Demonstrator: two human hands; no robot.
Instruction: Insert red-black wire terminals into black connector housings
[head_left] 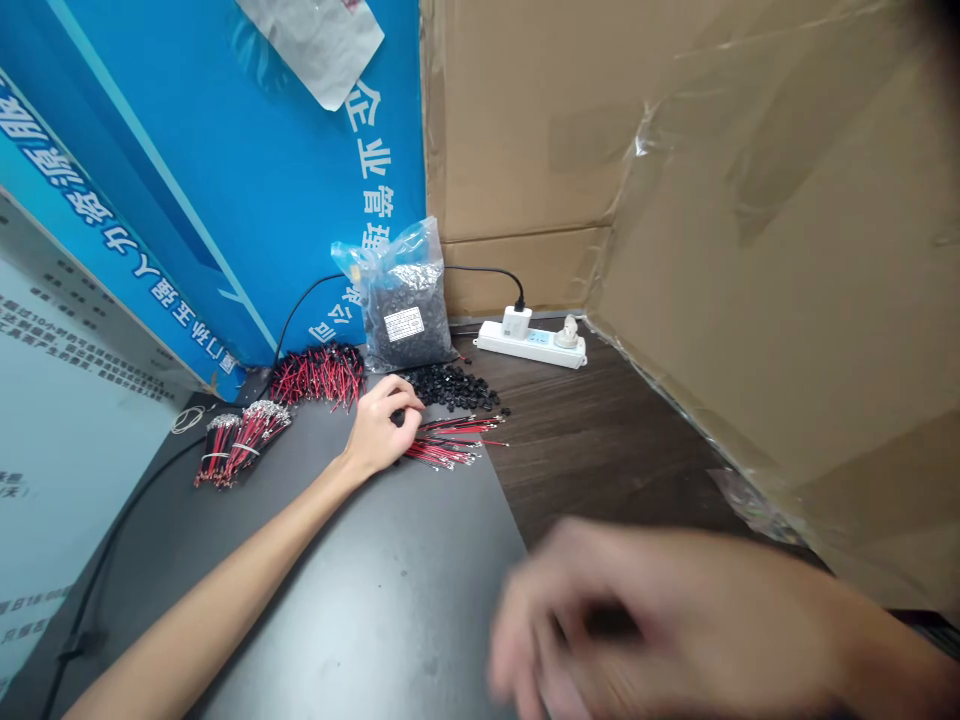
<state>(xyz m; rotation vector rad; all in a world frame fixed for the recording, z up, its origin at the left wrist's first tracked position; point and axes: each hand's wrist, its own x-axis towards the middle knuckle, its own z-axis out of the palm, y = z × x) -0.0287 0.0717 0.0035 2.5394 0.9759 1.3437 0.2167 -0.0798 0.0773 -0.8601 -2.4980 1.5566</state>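
the left hand (379, 428) curls its fingers onto tiny, light, hard black caps (454, 388) piled beside thin, floppy red wires (446, 440), best pinched singly; the blurred right hand (637, 620) can't be read.

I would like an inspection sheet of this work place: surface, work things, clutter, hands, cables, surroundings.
Surface: dark grey mat lying on a dark wooden table.
Work things: loose pile of small black parts; red and black wires lying beside it; two tied wire bundles; an untied heap of wires.
Clutter: plastic bag of black parts standing against the wall; rubber band.
Hands: left hand rests at the black parts, fingers curled; right hand near the camera, blurred, grip unclear.
Cables: black cable plugged into the white power strip; another black cable runs along the mat's left edge.
Surroundings: blue printed board; cardboard walls.
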